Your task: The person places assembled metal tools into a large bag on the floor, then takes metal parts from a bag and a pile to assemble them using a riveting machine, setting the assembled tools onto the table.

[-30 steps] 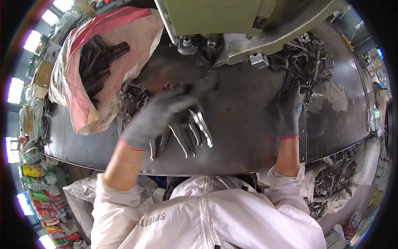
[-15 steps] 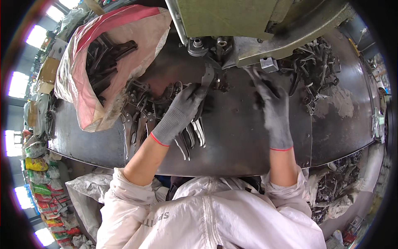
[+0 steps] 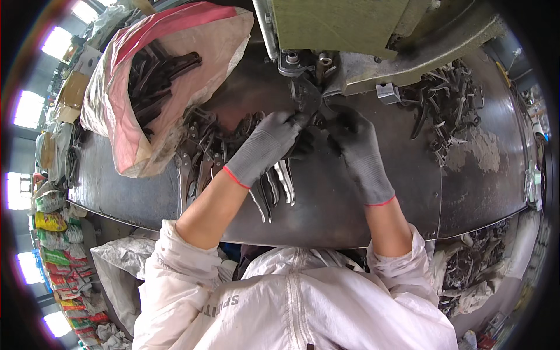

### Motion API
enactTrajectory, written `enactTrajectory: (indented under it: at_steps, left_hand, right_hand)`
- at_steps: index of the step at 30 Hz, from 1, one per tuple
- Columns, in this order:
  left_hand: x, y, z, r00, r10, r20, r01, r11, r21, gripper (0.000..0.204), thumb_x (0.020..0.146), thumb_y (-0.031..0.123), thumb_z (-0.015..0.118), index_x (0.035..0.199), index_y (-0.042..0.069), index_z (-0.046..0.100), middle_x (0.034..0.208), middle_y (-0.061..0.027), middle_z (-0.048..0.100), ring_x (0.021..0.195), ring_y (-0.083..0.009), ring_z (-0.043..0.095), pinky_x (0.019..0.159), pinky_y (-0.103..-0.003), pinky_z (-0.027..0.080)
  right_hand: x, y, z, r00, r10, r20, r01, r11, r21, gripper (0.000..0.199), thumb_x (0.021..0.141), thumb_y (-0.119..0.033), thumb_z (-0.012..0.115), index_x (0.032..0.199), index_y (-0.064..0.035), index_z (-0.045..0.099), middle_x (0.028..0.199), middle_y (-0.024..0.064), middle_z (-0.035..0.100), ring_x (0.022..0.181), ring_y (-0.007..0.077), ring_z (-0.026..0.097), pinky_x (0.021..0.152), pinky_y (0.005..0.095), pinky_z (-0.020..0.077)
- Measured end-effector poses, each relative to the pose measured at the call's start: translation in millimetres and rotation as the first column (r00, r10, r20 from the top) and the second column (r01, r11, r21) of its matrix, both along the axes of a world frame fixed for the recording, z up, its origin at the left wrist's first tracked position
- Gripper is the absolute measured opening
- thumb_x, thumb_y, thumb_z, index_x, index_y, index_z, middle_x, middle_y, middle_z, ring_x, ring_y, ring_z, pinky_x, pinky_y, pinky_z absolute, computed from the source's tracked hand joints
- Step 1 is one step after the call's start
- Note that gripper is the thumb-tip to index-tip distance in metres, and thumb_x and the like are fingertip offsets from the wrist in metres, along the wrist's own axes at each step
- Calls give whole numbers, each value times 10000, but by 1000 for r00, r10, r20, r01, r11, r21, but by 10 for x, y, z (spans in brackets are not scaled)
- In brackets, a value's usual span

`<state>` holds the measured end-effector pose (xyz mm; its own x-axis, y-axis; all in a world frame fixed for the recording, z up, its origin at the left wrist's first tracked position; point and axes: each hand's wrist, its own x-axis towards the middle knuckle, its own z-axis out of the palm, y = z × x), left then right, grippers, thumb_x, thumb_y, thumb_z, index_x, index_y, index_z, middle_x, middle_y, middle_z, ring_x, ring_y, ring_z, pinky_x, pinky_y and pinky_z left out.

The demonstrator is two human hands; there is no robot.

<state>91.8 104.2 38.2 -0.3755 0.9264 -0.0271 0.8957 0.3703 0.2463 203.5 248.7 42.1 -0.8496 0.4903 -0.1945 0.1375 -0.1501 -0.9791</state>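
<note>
My left hand (image 3: 275, 140), in a grey knitted glove with a dark palm, pinches a dark curved metal plier part (image 3: 305, 96) just in front of the machine's tooling (image 3: 297, 63). My right hand (image 3: 357, 146), gloved the same way, is close beside it with fingers curled together. What those right fingers grip is too dark to make out. Beside and below my left hand lie several locking pliers (image 3: 204, 154) in a loose pile. Bright metal handles (image 3: 284, 181) stick out of it toward me.
A green press-like machine (image 3: 344, 26) stands over the table's far side. At the left, an open white and pink sack (image 3: 201, 81) holds dark metal parts. More dark parts (image 3: 449, 99) are heaped at the right behind a small metal block (image 3: 387, 93). The metal table (image 3: 338, 216) ends before my body.
My right hand has come left and nearer to my left hand, its fingers now curled. My left hand keeps the plier part in front of the tooling. The whole view has shifted slightly.
</note>
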Motion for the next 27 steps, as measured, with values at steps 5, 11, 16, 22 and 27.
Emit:
enactTrajectory:
  at_steps: [5,11,16,22,27]
  left_hand:
    - [135,26,-104,752,298,588,-472,866,164,242,898,202,494,1002,-5,564,768,-153,601,706,-227,597,648,-339,474]
    - [357,-128,407,614,404,678,-556,831,9,271,906,186,489,1076,-13,556,868,-132,611,766,-159,595,688,-303,468]
    - [280,-519,379,605,221,765,-567,794,220,287,939,140,434,1171,-13,504,1047,-114,601,956,-182,599,837,-276,480]
    - [318,-935,452,450,148,880,-737,618,273,291,939,157,436,1153,-32,492,1096,-132,584,998,-187,584,855,-283,467]
    - [385,-1396,415,348,144,927,-872,413,263,291,939,144,436,1154,-47,484,1098,-146,580,997,-201,582,870,-281,460]
  right_hand:
    - [9,-3,-213,999,40,15,-40,999,11,387,810,-4,533,1193,37,495,753,60,572,542,74,500,447,233,389]
    - [14,1,-163,1000,-5,17,8,991,-136,408,820,3,515,1222,40,458,765,80,581,505,86,495,422,234,384]
    - [16,4,-104,999,11,42,-4,988,-156,411,832,4,497,1236,42,434,771,102,580,466,103,480,399,236,371]
    - [34,22,-176,999,41,15,-37,981,-191,408,842,-9,495,1241,44,431,798,119,591,479,103,486,414,238,378]
    - [44,30,-155,996,70,48,-66,995,-78,410,838,-20,507,1239,37,444,805,97,609,521,103,519,452,231,404]
